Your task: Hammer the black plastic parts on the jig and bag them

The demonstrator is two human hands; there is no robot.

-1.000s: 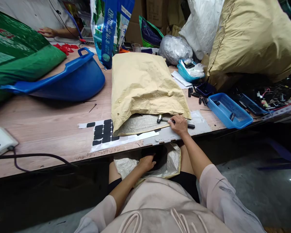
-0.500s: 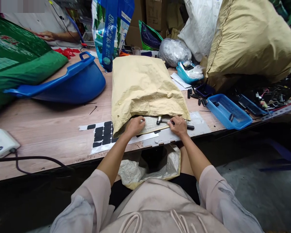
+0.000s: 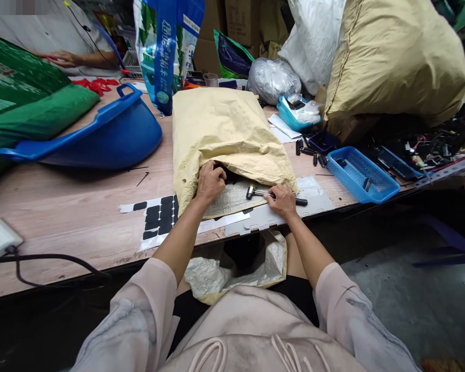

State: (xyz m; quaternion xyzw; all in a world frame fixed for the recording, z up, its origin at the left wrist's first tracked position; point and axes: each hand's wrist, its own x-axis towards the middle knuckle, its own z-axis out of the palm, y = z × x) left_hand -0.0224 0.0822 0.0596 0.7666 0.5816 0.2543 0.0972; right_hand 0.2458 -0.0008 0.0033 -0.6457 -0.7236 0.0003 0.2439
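A pale yellow woven sack [image 3: 225,119] lies flat on the table with its mouth towards me, and dark contents show inside the gap. At the left side of the mouth is my left hand [image 3: 210,182], its fingers curled at the opening; what they hold, if anything, is hidden. My right hand [image 3: 282,200] is closed round the shaft of a small hammer [image 3: 302,202] with a shiny metal head and black grip. The hammer lies across the sack's silvery-white lower lip [image 3: 230,200]. Under the sack's front edge is a sheet of black stickers [image 3: 160,214].
A blue scoop-shaped basin [image 3: 108,134] stands left, beside a green sack [image 3: 34,98]. At right are a blue basket [image 3: 362,175], small black parts [image 3: 308,151] and a large full sack [image 3: 399,62]. Another person's hand [image 3: 64,58] is at far left. A white device with a cable [image 3: 0,235] lies near left.
My left hand has moved up and into the sack's mouth, which now gapes wider over dark contents. My right hand stays on the hammer. The whole view has shifted slightly.
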